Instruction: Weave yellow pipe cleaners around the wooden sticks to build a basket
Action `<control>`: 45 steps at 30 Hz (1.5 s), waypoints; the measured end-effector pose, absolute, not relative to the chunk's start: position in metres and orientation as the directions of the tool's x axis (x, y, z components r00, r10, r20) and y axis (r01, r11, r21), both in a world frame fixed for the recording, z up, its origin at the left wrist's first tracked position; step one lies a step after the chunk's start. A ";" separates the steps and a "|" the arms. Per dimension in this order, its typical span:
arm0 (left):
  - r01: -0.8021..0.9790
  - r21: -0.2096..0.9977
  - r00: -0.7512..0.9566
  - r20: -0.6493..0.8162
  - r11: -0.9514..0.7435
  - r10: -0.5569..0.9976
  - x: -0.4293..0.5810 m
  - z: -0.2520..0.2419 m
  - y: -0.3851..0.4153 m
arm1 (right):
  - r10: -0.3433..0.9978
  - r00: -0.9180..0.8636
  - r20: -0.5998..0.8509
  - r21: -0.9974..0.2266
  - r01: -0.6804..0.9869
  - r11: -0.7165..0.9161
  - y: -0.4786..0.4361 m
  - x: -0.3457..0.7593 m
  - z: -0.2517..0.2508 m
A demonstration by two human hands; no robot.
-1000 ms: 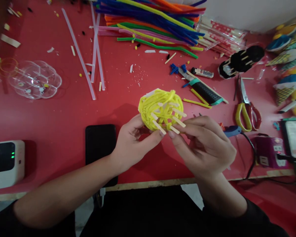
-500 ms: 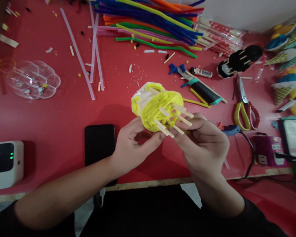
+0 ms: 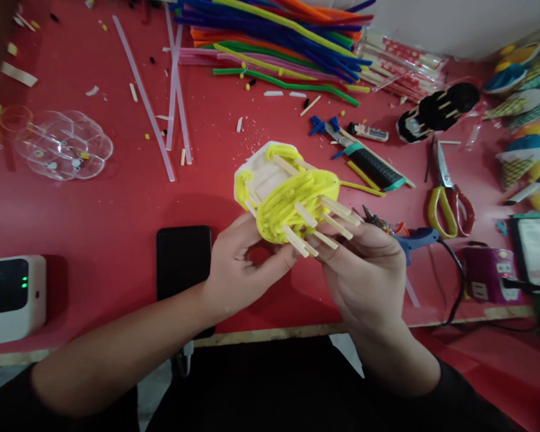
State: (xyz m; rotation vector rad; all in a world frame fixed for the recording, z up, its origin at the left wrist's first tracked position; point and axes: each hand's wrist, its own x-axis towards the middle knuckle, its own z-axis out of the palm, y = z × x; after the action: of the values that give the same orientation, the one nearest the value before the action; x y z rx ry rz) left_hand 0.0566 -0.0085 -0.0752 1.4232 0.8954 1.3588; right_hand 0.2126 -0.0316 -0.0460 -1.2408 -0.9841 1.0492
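Between both hands, above the red table, is a small craft model of yellow pipe cleaner wound about pale wooden sticks, with a white base on its far side. Several stick ends poke out toward me. My left hand pinches its lower left edge, thumb in front. My right hand grips its lower right side near the stick ends; some of its fingertips are hidden behind the model. A yellow pipe cleaner piece lies just beyond the model's right side.
Coloured pipe cleaners are heaped at the back. A box cutter, scissors, a glue gun and a black stick model lie right. Left are a clear tray, glue sticks and a phone.
The model has tilted in my hands, so more of its white base shows. My right hand has shifted slightly left and down, uncovering more of the glue gun.
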 end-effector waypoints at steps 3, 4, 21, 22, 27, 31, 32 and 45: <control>-0.075 0.939 0.116 0.342 -0.335 0.932 0.055 -0.077 -0.008 | 0.962 0.239 0.130 -0.990 0.078 0.114 -0.035 0.215 -0.046; -0.075 0.940 0.117 0.341 -0.334 0.933 0.055 -0.077 -0.009 | 0.961 0.229 0.153 -0.984 0.121 0.127 -0.036 0.216 -0.046; -0.386 0.903 0.223 -0.108 0.189 0.969 0.066 -0.057 -0.003 | 0.903 0.114 0.414 -0.772 0.569 0.282 -0.034 0.215 -0.035; -0.404 0.890 0.237 -0.120 0.210 0.964 0.066 -0.057 -0.002 | 0.896 0.105 0.431 -0.753 0.590 0.293 -0.034 0.215 -0.036; -0.469 0.852 0.240 -0.131 0.233 0.962 0.067 -0.059 -0.001 | 0.844 0.048 0.535 -0.636 0.680 0.365 -0.031 0.214 -0.035; -0.463 0.858 0.232 -0.125 0.223 0.965 0.067 -0.057 -0.002 | 0.802 -0.031 0.597 -0.551 0.711 0.437 -0.029 0.213 -0.035; -0.460 0.860 0.230 -0.126 0.222 0.965 0.067 -0.057 -0.003 | 0.798 -0.042 0.601 -0.538 0.717 0.443 -0.029 0.212 -0.035; -0.439 0.874 0.209 -0.127 0.209 0.970 0.065 -0.056 -0.003 | 0.799 -0.041 0.600 -0.532 0.725 0.437 -0.031 0.209 -0.033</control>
State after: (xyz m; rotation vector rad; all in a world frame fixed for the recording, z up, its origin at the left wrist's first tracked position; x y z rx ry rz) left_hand 0.0651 -0.0025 -0.0563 0.8152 0.8153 1.1476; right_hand 0.2091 -0.0311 -0.0330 -1.3098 -1.7838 0.1027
